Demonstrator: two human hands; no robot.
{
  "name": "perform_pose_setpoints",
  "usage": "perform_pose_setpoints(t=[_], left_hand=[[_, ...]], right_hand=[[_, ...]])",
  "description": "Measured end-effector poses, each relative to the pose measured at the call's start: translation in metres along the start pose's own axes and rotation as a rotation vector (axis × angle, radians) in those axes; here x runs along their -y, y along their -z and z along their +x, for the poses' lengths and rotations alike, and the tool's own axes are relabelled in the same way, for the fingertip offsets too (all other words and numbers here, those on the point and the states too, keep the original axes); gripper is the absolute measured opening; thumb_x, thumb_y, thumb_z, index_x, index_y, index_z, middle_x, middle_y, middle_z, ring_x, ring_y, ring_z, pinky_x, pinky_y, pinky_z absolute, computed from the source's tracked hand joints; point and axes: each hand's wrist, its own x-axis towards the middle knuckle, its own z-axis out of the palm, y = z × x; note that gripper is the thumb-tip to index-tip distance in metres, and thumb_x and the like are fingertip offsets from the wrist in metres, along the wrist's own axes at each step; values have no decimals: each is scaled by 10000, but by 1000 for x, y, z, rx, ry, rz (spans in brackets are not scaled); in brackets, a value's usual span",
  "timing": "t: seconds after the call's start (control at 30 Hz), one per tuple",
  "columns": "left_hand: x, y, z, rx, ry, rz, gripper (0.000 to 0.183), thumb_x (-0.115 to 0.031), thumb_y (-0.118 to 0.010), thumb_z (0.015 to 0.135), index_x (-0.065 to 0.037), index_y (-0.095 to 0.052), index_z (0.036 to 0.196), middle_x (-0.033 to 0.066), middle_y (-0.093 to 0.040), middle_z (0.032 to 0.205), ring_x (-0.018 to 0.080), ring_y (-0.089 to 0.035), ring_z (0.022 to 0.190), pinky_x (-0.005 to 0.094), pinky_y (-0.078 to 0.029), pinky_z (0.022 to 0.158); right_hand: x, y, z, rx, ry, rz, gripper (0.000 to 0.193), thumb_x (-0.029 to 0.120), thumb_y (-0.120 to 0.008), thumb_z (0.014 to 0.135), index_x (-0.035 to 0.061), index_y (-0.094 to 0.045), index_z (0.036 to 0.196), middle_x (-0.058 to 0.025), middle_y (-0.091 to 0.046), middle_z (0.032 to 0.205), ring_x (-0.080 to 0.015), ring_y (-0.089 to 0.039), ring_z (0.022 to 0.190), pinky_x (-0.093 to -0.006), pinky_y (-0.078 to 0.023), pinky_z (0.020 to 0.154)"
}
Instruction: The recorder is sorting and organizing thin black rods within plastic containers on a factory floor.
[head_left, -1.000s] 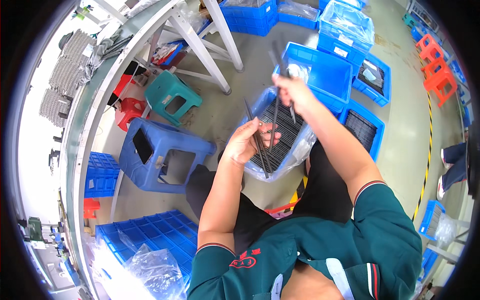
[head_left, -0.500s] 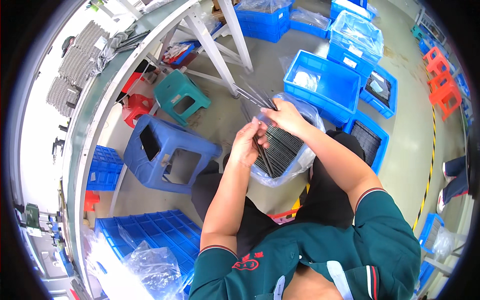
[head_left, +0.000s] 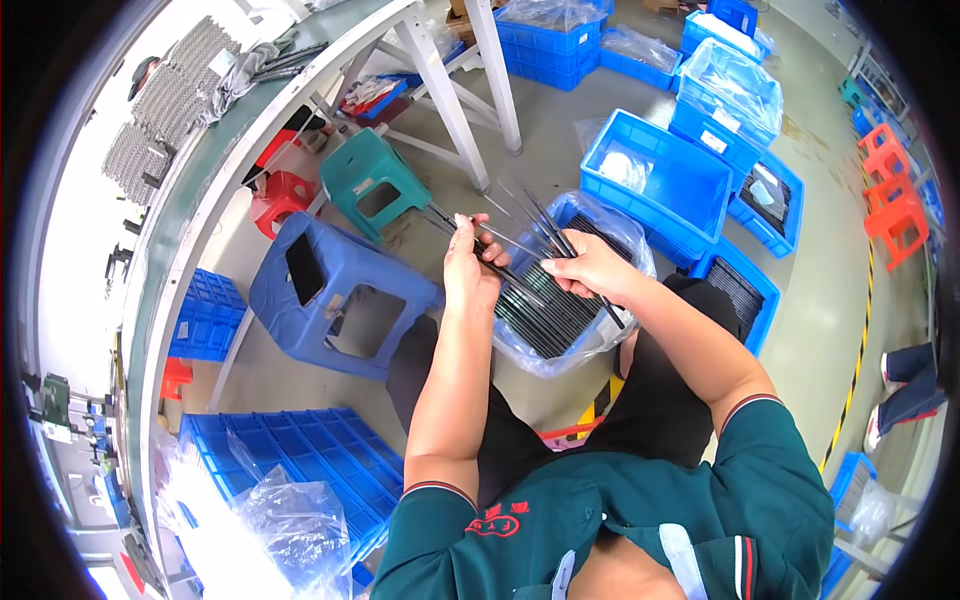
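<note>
Both the left hand [head_left: 470, 272] and right hand [head_left: 590, 272] pinch a fanned bundle of thin black rods [head_left: 528, 232] over the lined blue crate [head_left: 560, 320]; light, stiff and slippery-looking, they seem best gripped mid-length.

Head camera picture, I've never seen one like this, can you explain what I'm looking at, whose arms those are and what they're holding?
This is a wide fisheye camera worn on a person's head, looking down, so straight edges bend near the rim. The two bare forearms rising from the bottom belong to the wearer, who sits in a green shirt. The left hand and the right hand together hold a bunch of thin dark rods, fanned out above a blue crate lined with a clear plastic bag, where more such rods lie. Around it on the floor stand a blue plastic stool, a green stool and more blue crates. A long workbench curves along the left.
</note>
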Motion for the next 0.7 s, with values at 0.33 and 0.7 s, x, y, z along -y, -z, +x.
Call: perform_pose_setpoints(t=[0.33, 0.7], left_hand=[[33, -14, -12, 121, -25, 264, 278, -315, -515, 937, -63, -559, 826, -58, -349, 569, 55, -288, 476, 212, -246, 431], [29, -13, -13, 79, 38, 253, 281, -312, -552, 915, -98, -542, 733, -27, -451, 582, 64, -329, 435, 220, -278, 394]], right_hand=[[1, -4, 7, -41, -49, 140, 196, 186, -592, 880, 54, -460, 823, -28, -495, 598, -64, -411, 420, -205, -315, 361], [4, 9, 21, -219, 146, 124, 176, 183, -635, 847, 49, -529, 890, 23, -441, 544, -58, -377, 399, -216, -288, 365]])
